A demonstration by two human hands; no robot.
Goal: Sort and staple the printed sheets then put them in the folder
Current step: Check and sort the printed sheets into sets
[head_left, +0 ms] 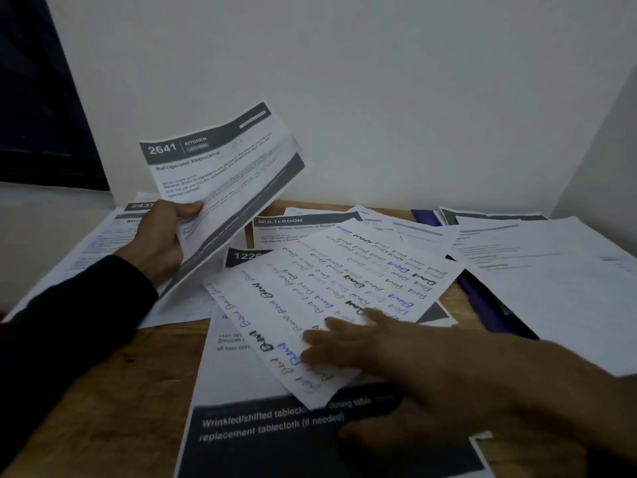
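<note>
White printed sheets [537, 270] lay scattered over the wooden table [103, 391]. I logged sorting underway: left hand [160, 241] gripped sheet 2641 [220, 174]; right hand [396, 367], fingers flat, pressed the handwritten sheet [327, 288]. Purple folder [489, 301] half-buried. Next: lift it.

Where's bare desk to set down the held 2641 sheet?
Bare wood only at the near-left corner, between the left sleeve and the tablecloth sheet. Centre and right are crowded: handwritten sheet under the right hand, overlapping printouts, purple folder.

Office-like desk corner: wooden table [103, 391] strewn with printed sheets [551, 288], white walls [379, 81].
</note>
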